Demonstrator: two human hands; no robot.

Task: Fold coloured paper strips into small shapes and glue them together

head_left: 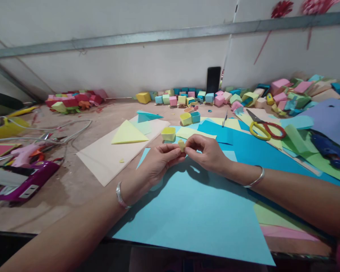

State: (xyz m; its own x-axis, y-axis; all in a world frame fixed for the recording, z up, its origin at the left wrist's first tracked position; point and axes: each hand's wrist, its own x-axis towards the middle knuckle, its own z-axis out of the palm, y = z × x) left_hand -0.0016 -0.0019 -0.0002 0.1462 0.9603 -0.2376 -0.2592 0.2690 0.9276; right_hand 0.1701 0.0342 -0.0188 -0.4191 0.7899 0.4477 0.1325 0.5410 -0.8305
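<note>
Between the fingertips of both hands is a small yellow paper piece (pixel 181 145), held over a light blue paper sheet (pixel 204 204). My left hand (pixel 161 162) pinches it from the left, fingers closed. From the right, my right hand (pixel 205 151) grips it with thumb and forefinger, and the fingertips hide part of it. Just behind the hands stands an open yellow paper box (pixel 168 134). A pale yellow paper strip (pixel 197 133) lies to its right. Farther back sit another yellow box (pixel 186 119) and a blue box (pixel 195 117).
Scissors (pixel 265 128) and a dark blue glue gun (pixel 331 147) lie at right, near heaped paper cubes (pixel 300 90). A phone (pixel 214 79) leans on the wall. At left are a purple power strip (pixel 28 181), a white cable (pixel 70 136) and a folded yellow paper (pixel 129 134).
</note>
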